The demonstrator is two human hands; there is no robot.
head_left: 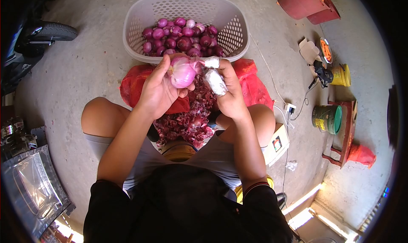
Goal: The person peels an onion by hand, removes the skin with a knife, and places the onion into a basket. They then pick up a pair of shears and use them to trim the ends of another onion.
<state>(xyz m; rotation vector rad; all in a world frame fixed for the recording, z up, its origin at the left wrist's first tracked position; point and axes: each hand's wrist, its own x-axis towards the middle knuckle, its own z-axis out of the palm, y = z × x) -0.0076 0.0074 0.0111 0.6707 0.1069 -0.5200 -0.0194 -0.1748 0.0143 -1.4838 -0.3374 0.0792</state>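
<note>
My left hand (158,92) is closed around a red onion (182,73), its pale pink-purple surface partly bared. At the onion's right end, my right hand (230,94) pinches the loose, papery skin (198,65). Silvery wrapping (216,82) covers its thumb and a fingertip. Beneath both hands, a heap of dark red onion skins (187,124) lies on the floor between my legs. Just beyond them stands a grey plastic basket (131,30) with perforated walls, holding several purple onions (184,43).
Red mesh sacks (257,83) lie on both sides of the skin heap. To the right are a power adapter (290,108) with cables, a white box (277,145), a green-lidded bucket (327,119) and a small wooden bench (347,132). A motorcycle wheel (55,31) shows at upper left.
</note>
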